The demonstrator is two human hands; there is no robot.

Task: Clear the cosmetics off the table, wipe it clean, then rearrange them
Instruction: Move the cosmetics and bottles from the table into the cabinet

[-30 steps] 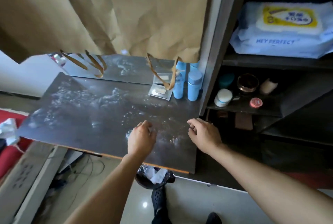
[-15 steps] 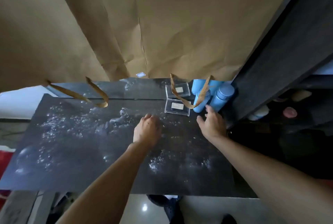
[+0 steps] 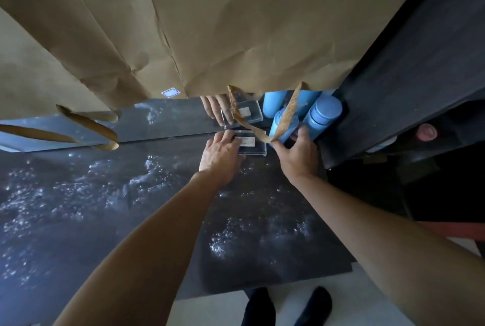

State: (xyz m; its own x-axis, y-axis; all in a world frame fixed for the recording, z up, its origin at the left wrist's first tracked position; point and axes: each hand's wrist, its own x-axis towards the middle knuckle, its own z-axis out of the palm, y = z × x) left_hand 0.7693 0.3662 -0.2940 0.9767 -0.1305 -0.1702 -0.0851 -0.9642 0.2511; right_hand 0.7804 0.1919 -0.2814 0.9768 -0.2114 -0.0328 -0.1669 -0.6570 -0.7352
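A clear flat case (image 3: 253, 146) with a white label lies at the back of the dark marbled table (image 3: 131, 207). My left hand (image 3: 220, 159) has its fingers closed on the case's left edge. Two light blue bottles stand to the right of it against the shelf unit. My right hand (image 3: 298, 156) wraps the base of the nearer blue bottle (image 3: 279, 124). The taller blue bottle (image 3: 324, 115) stands untouched beside it. A brown bag handle (image 3: 287, 113) loops in front of the nearer bottle.
Brown paper bags (image 3: 210, 23) hang low over the table's back edge. A mirror strip (image 3: 170, 118) behind reflects my hand and the items. A dark shelf unit (image 3: 406, 76) with a pink-lidded jar (image 3: 427, 131) borders the right side.
Both hands moved from the middle of the table to its back right corner. The left hand reached the clear case and the right hand closed on the nearer blue bottle.
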